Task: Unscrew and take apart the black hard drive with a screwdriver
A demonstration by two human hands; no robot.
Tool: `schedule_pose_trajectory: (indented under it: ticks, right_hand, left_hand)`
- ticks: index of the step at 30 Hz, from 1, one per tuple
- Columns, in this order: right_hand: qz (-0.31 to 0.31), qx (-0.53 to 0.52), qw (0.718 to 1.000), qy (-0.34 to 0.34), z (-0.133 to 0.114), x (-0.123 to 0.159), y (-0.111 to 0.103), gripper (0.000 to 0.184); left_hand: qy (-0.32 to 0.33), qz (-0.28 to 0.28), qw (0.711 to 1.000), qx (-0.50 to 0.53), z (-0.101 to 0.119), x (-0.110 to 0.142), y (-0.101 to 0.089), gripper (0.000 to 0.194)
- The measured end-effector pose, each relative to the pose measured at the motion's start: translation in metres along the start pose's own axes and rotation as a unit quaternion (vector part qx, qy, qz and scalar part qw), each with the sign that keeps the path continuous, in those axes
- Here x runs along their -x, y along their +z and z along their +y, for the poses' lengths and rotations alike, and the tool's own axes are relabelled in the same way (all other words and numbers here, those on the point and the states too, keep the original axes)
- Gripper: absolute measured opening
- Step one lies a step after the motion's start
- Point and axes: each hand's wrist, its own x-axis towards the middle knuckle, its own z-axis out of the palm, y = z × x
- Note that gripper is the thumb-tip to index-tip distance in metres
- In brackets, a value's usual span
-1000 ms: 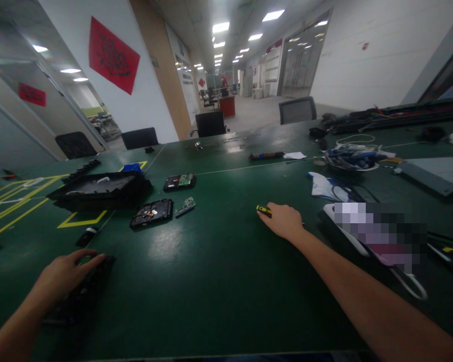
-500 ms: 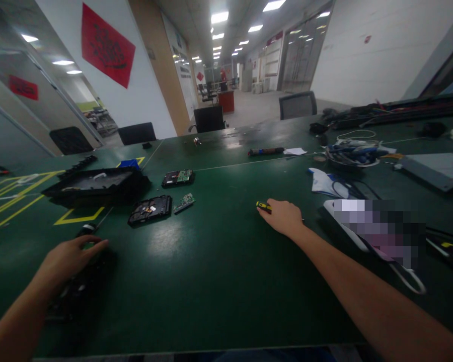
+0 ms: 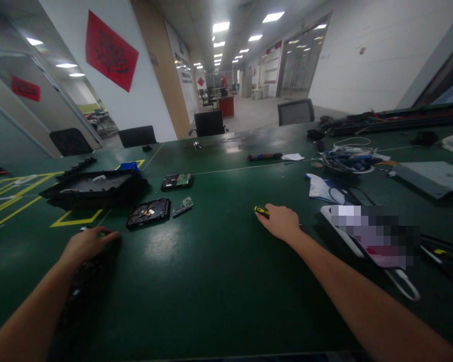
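My left hand is wrapped over the upper end of a long black plastic part at the lower left; my fingers and forearm hide some of it. In my right hand is a small screwdriver with a yellow-and-black handle. Its handle end sticks out beyond my thumb side, and a thin tip shows at the other side of the fist. Between my hands, farther away, lie a black drive housing, a small green circuit board and a drive with a green board.
A black tray-like casing stands at the left near yellow tape. On the right are a partly blurred phone on a white object, a white-and-blue packet, bundled cables and a grey metal box.
My left hand has moved right and away from me with the black part. My right hand stays nearly in place with the screwdriver. The view shifts slightly.
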Motion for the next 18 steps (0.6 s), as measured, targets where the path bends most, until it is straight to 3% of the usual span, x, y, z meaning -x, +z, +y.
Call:
schedule_pose_trajectory:
  ticks: [8,14,18]
  right_hand:
    - [0.017,0.008,1.000,-0.004,0.003,-0.002,0.005,0.042]
    - [0.016,0.019,1.000,0.009,0.000,0.001,0.000,0.042]
    - [0.008,0.011,1.000,0.005,0.000,0.001,0.000,0.042]
  left_hand:
    - [-0.023,0.013,0.999,-0.026,0.004,0.002,0.002,0.060]
    - [-0.028,0.027,0.999,-0.006,-0.002,-0.011,0.016,0.066]
    - [-0.030,0.085,0.996,0.001,-0.013,-0.022,0.027,0.069]
